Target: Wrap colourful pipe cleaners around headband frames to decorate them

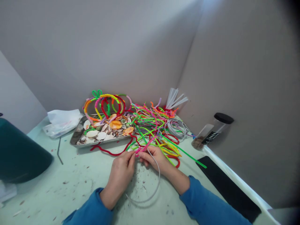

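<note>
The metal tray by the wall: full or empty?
Full: seashells cover the metal tray, with pipe-cleaner hoops standing over them.

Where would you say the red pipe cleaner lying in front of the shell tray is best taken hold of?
Probably at the red pipe cleaner's low middle bend, pinched from above: that stretch lies flat on bare table, apart from the metal tray, while its right end runs into the tangled pile.
</note>
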A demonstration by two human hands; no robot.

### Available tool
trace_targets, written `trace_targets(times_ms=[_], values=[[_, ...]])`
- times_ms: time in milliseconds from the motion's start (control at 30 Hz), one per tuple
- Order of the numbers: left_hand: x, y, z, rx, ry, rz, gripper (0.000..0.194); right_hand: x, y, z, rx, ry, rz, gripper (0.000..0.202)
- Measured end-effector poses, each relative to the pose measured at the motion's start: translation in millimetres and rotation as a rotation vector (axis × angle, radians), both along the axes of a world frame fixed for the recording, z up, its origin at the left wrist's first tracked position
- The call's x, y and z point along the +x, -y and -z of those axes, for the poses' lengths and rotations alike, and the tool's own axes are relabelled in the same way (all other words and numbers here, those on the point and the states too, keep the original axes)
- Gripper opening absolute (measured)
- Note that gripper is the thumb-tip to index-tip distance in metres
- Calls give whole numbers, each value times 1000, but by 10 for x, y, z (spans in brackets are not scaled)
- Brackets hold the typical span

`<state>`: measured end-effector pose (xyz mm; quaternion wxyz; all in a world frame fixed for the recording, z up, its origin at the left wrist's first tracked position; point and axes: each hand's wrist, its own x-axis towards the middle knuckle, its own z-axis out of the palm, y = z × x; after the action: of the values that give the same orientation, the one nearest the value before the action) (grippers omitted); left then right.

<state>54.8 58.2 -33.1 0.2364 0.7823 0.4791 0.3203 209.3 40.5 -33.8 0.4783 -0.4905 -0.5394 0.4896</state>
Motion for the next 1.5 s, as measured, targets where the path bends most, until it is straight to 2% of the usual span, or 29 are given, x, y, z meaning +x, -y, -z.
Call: trace_targets(times_ms=[167,333,833,1000,1233,1367,1500], values=[[1,41,-16,90,-82,62,27,17,-13,33,-2,-24,9,33],[3,73,-11,148,-182,32,25,24,-24,57,0,-29,4,33],[5,99,-14,221,-299,-21,24,29,-32,98,-36,-103,-20,27],[10,89,-11,197,-244,-18,26,34,-34,100,20,-158,-49,28],[17,91,-28,134,-208,2,27,38,-28,110,15,-192,-56,33],[13,95,-43,120,-207,49,27,34,-40,137,-16,-206,-59,26],[16,73,-34,55,-161,97,28,18,-31,90,-10,-179,-41,21]])
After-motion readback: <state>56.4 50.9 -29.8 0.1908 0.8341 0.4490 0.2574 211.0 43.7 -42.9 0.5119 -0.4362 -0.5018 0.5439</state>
